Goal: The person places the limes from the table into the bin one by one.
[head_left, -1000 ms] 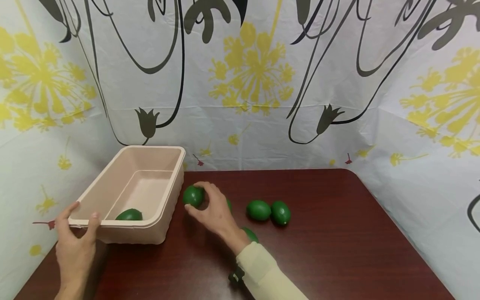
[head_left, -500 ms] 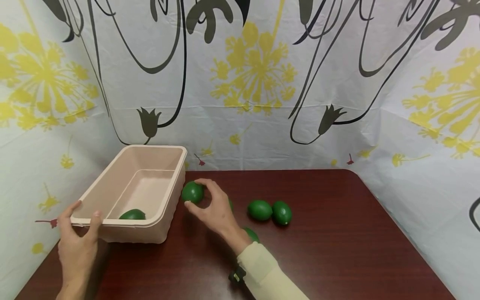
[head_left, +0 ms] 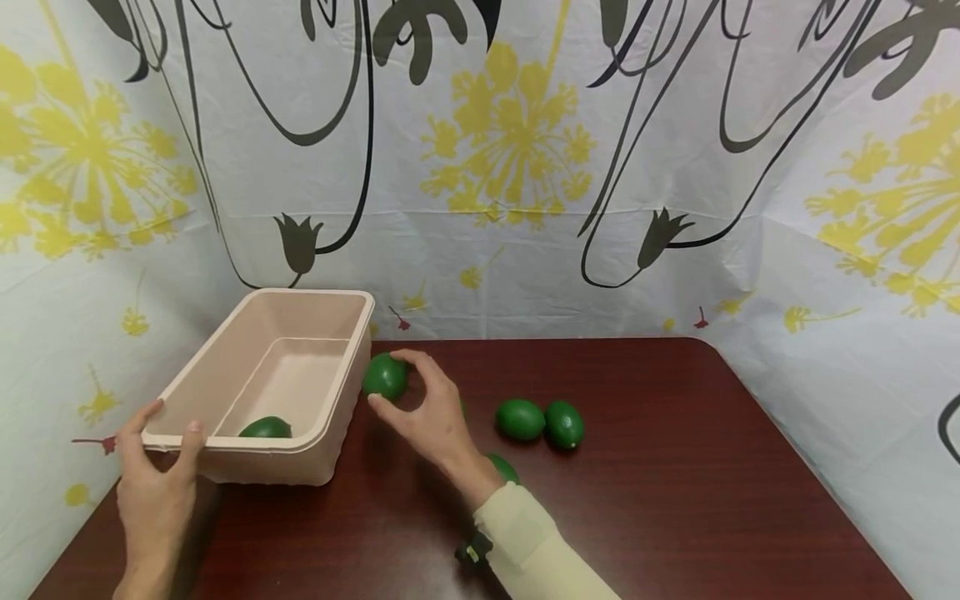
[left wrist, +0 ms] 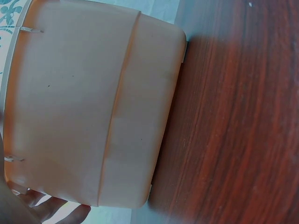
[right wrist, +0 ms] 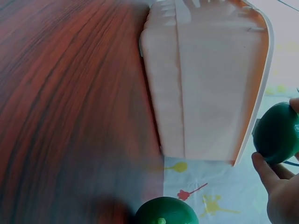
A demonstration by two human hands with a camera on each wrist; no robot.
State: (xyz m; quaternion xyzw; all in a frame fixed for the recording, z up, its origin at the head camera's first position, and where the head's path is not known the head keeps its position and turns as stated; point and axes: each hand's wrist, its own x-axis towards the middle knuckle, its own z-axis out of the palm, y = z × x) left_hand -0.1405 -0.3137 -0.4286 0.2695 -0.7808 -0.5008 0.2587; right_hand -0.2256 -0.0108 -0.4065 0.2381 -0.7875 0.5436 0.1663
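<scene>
A beige plastic bin (head_left: pixel 270 463) stands at the table's left, with one green lime (head_left: pixel 266 427) visible inside near its front wall. My left hand (head_left: pixel 155 496) grips the rim at the front left corner, thumb and fingers hooked over it; the left wrist view shows the bin's outer wall (left wrist: pixel 70 102) close up. Between thumb and fingers, my right hand (head_left: pixel 433 417) pinches another lime (head_left: pixel 385 377), raised off the table just outside the bin's right wall. In the right wrist view this lime (right wrist: pixel 276 133) sits close beside the bin's rim (right wrist: pixel 262 93).
Two limes lie side by side right of my right hand, a rounder one (head_left: pixel 521 420) and one turned toward me (head_left: pixel 564 425). Another lime (head_left: pixel 502 468) is partly hidden behind my right wrist. The dark red wooden table (head_left: pixel 675 500) meets patterned sheeting (head_left: pixel 517 275) at the back.
My right hand has lifted the pinched lime slightly higher beside the bin. The left hand keeps its grip on the rim; the other limes have stayed in place.
</scene>
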